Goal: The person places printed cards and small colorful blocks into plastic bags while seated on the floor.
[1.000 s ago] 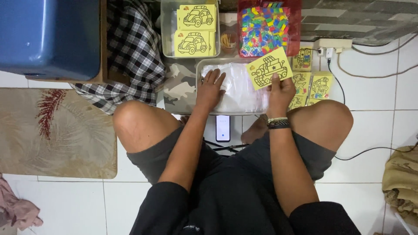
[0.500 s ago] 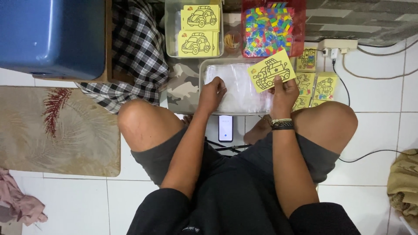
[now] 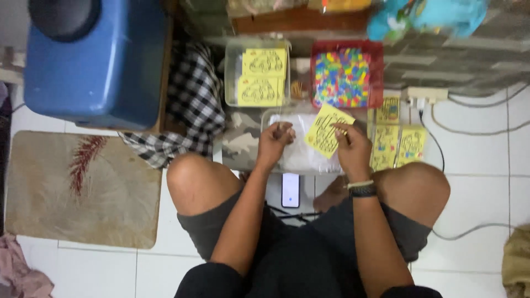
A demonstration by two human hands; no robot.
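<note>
- A yellow picture card is pinched by the right hand over the clear tray of plastic sleeves.
- The left hand is loosely curled, fingertips on the sleeves.
- A red bin sits behind.

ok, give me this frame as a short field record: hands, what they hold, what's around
left hand: closed on the clear plastic bags in the clear tray
right hand: holds a yellow picture card over the tray
behind tray: clear box of yellow car cards; red bin of coloured pieces
right of tray: more yellow cards on the floor
between legs: phone
far left: blue container, mat
</note>
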